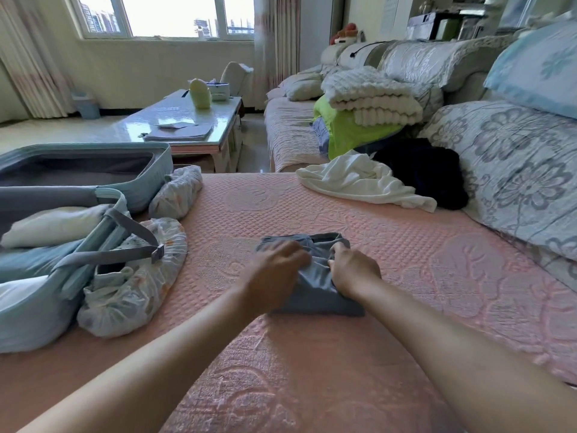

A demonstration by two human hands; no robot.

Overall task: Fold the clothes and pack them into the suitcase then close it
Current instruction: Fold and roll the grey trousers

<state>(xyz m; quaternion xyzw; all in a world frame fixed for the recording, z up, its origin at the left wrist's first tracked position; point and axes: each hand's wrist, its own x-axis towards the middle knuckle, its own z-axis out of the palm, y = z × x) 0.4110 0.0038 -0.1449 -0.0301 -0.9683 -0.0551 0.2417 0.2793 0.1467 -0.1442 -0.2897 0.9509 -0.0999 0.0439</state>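
Note:
A small grey-blue garment [315, 293] lies partly folded on the pink quilted cover [327, 370] in the middle. My left hand [274, 270] lies on its left side with blurred fingers spread over the cloth. My right hand [354, 268] grips a fold of it on the right, fingers curled into the fabric. The light blue suitcase [146, 179] stands open at the left, with pale folded clothes [46, 226] and grey straps in its near half. A white garment [362, 182] and a dark one [437, 173] lie crumpled at the far right.
Patterned wheel covers [131, 285] bulge off the suitcase's corners onto the cover. A sofa with a patterned cushion [515, 176], a cream blanket and green cloth [352, 129] runs along the right. A glass-topped coffee table [181, 123] stands beyond the suitcase.

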